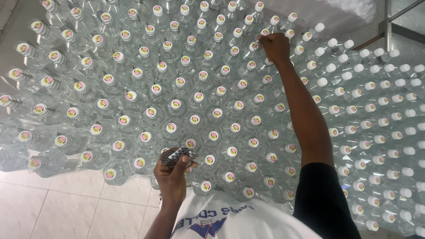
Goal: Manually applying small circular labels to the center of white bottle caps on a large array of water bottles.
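Observation:
A large field of clear plastic bottles [195,95] with white caps stands upright in tight rows below me. Most caps on the left and middle carry a small pink-and-yellow round sticker [176,103]; the caps at the right [380,95] are plain white. My left hand [171,173] is low and close to me, gripping a small stack of sticker sheets [179,155]. My right hand [274,46] reaches far across, fingers pinched down on a bottle cap [254,45] at the far edge of the stickered area.
Pale floor tiles [66,208] show at the bottom left beside the bottles. A metal frame post [388,24] stands at the top right. My white printed shirt [230,221] fills the bottom centre.

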